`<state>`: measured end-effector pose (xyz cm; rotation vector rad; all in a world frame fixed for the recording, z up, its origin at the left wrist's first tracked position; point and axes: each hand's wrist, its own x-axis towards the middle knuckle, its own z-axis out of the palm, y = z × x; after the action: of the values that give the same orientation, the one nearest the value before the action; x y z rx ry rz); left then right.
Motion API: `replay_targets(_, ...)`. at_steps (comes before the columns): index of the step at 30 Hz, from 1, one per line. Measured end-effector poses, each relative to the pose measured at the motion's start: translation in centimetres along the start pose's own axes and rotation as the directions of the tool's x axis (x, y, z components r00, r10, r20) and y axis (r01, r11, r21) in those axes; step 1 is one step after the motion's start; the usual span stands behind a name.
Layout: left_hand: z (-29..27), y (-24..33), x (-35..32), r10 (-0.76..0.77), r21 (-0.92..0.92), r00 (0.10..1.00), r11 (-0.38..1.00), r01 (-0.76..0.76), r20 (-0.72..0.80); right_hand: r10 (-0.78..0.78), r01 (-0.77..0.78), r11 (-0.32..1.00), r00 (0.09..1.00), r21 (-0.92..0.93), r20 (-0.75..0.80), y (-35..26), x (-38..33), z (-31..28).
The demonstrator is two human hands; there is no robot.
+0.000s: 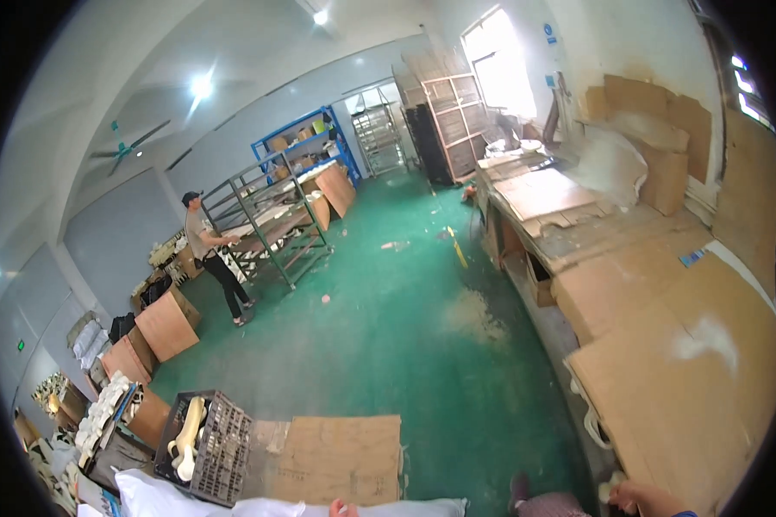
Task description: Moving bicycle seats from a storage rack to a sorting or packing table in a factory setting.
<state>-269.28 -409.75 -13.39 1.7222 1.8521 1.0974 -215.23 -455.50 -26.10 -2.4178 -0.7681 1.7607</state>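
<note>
At the bottom edge, the fingertips of my left hand (343, 509) show beside a white plastic sack (414, 508). Most of that hand lies outside the picture, so its grip is hidden. My right hand (645, 498) is at the lower right, close to the bench's near corner. Its fingers are closed on a small cream-coloured piece (610, 488), whose kind I cannot make out. Left of my left hand, a black plastic crate (220, 444) tilts on its side, with pale yellow, bone-shaped pieces (190, 431) in it.
A long workbench covered with cardboard (664, 345) runs along the right. Flat cardboard (341, 457) lies on the green floor (388, 302) ahead. A person (211, 250) stands at a metal rack (276, 228) on the left. Boxes and wooden boards (168, 325) line the left wall.
</note>
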Motion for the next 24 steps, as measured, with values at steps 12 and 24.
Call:
replay_targets(12,28.5,0.3,19.3,-0.122,0.166,0.936,0.984,0.07,0.331,-0.651,0.59,0.758,0.705,-0.278,-0.28,-46.0,25.7,-31.4)
replay_targets(24,49.8,8.0,47.7,-0.046,0.189,0.881,0.981,-0.051,0.471,-0.054,0.088,0.955,0.991,0.285,-0.125,-56.0,43.2,-61.1)
